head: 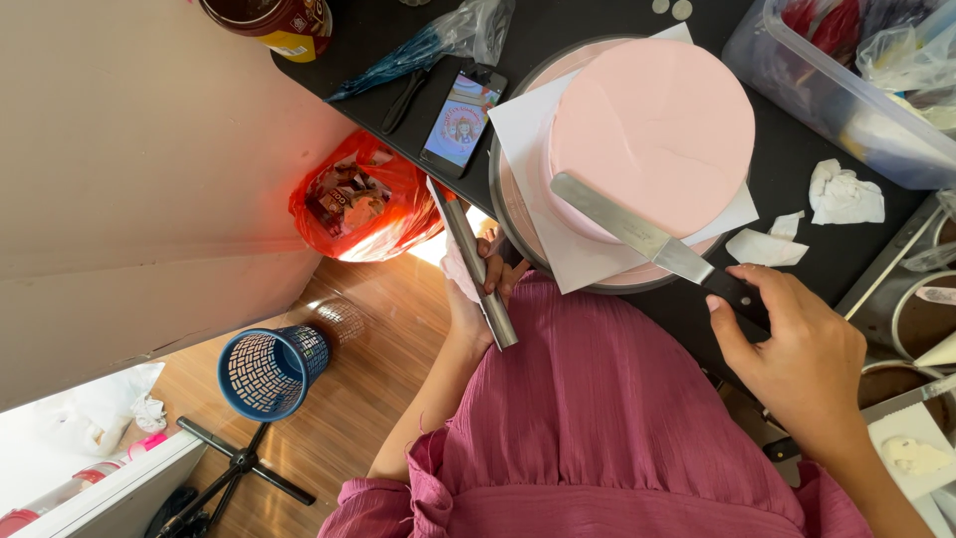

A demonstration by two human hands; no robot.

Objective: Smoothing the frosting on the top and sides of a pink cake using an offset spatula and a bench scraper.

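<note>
**Smooth pink cake, easy to spoil**

The right hand (797,349) is wrapped tight around the black handle of a long flat metal icing knife (637,234). Its blade lies against the side and top edge of the round pink iced cake (652,125) on its grey turntable (513,214) on the black bench (797,169). If the blade tips or digs in, it could gouge the smooth icing. The left hand (478,289) grips a straight metal scraper (478,269) with a bit of pale tissue, away from the cake, out over the bench edge. It could slip and fall to the wooden floor (349,399).
</note>
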